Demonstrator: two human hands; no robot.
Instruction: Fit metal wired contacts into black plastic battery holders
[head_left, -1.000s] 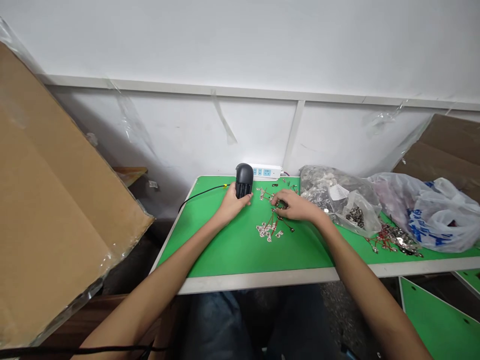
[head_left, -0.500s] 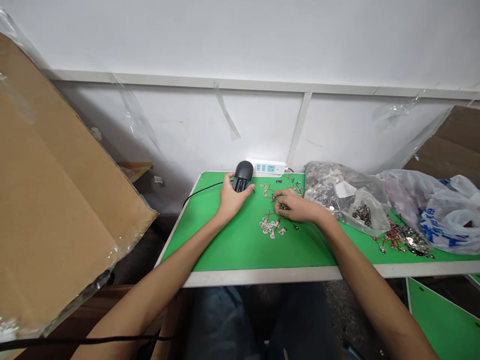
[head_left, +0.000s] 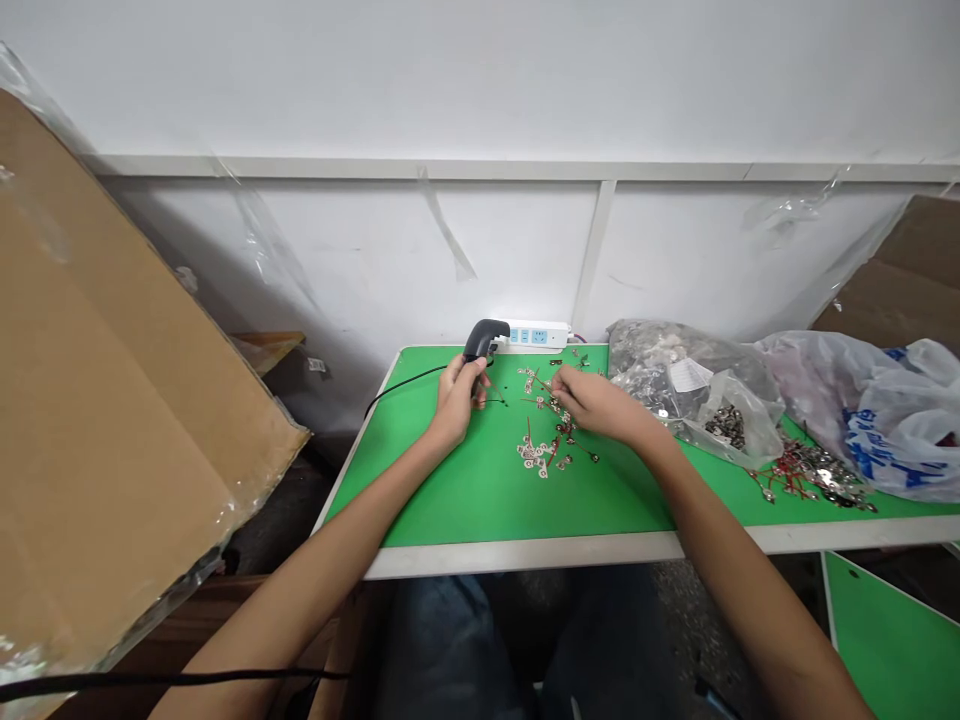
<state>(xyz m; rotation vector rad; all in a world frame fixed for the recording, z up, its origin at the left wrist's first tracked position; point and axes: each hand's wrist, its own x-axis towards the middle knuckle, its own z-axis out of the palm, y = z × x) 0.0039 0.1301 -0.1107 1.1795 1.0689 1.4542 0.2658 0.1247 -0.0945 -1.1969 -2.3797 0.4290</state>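
My left hand (head_left: 455, 400) is closed around a dark handheld device (head_left: 484, 340) with a curved head, tilted above the green table. A black cord runs off to its left, and thin wire ends show beside my fingers. My right hand (head_left: 592, 402) has its fingers pinched together over small metal parts with wires (head_left: 564, 425). A red wire reaches its fingertips, but whether they grip it is hidden. Nearer to me lies a little pile of silvery contact pieces (head_left: 534, 456), some with red wires.
A white power strip (head_left: 540, 334) stands against the wall. To the right are a clear plastic bag (head_left: 652, 365) of metal parts, a heap of wired parts (head_left: 817, 475) and a white bag with blue print (head_left: 900, 430). A large cardboard sheet (head_left: 127, 380) leans at left.
My left hand has turned the device, so its curved head now shows side-on instead of its slotted face. My right hand has shifted slightly up, uncovering more small parts.
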